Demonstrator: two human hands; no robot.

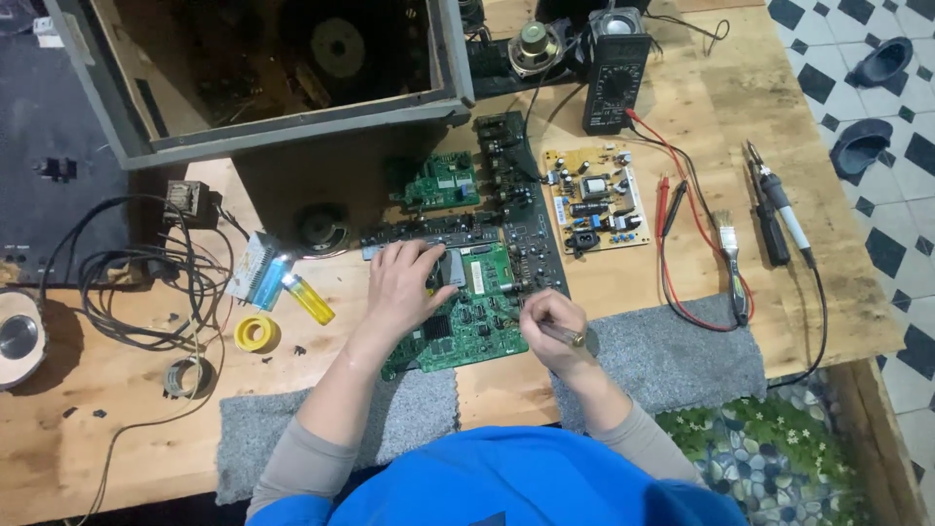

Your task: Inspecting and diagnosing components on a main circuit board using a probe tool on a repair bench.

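Green circuit board (pixel 466 317) sits pinned under the flat, spread left hand (pixel 404 287) while the right hand (pixel 550 326), fist closed on a slim metal tool (pixel 565 334), works best with slow, steady tip pressure.

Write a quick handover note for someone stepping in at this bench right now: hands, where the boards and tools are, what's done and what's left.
Left hand: flat on the green circuit board, steadying it.
Right hand: gripping a metal-tipped tool at the board's right edge.
Nearby: yellow power board, multimeter with probes, brush, soldering iron.
Done: boards laid out on the table.
Left: work on the green board is under way.
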